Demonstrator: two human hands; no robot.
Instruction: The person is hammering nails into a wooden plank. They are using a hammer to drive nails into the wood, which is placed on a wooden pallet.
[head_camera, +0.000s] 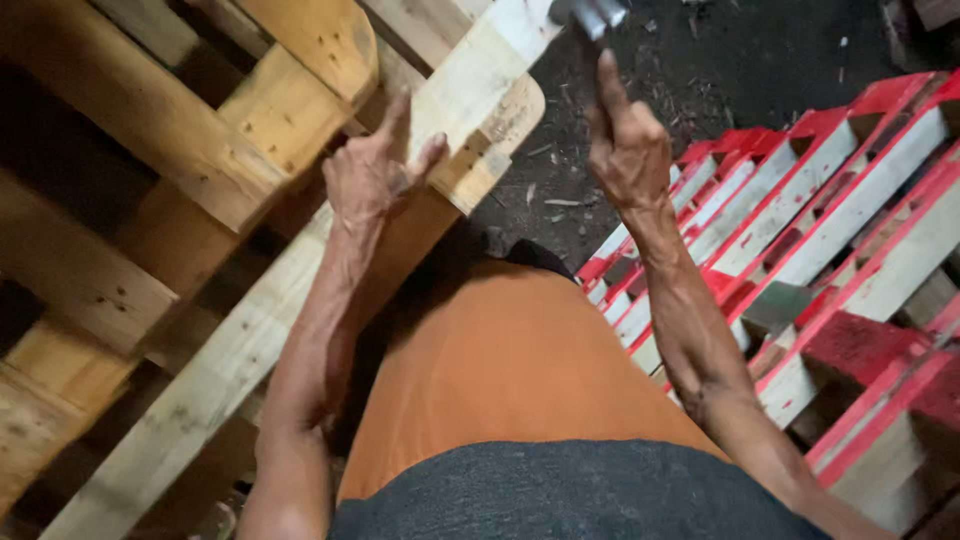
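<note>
My left hand (375, 170) rests on the edge of a long pale wooden board (470, 85) of a bare wood pallet, fingers spread and thumb against the plank. My right hand (625, 145) is raised over the dark floor with its fingers closed round the handle of a grey metal hammer (590, 14), whose head shows at the top edge. The index finger lies along the handle. The hammer head is just beside the far end of the pale board.
A stack of bare wooden pallets (150, 150) fills the left side. Red and white painted pallets (840, 220) lie on the right. The dark floor (760, 60) between them is strewn with wood chips. My orange shorts (500, 370) show below.
</note>
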